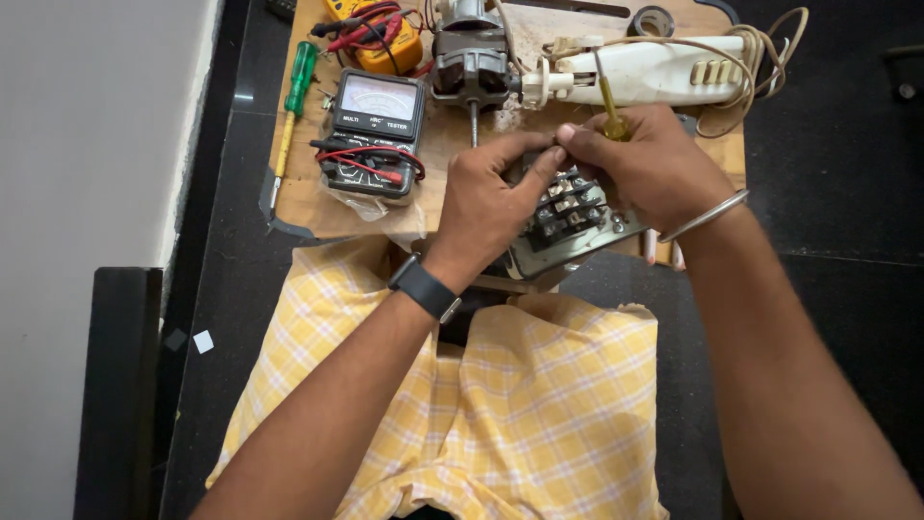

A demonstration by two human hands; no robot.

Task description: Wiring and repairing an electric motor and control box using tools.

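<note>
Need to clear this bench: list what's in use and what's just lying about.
In use: left hand, right hand, switch block, yellow screwdriver.

Lying about: black meter, yellow meter, green screwdriver, motor, white housing, tape roll.

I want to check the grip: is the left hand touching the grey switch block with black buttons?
Touching. The head view shows the left hand with fingers curled over the upper edge of the switch block, no gap visible.

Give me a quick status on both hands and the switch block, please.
Left hand gripping switch block. Right hand on it, holding yellow screwdriver. Nothing in the way.
</note>
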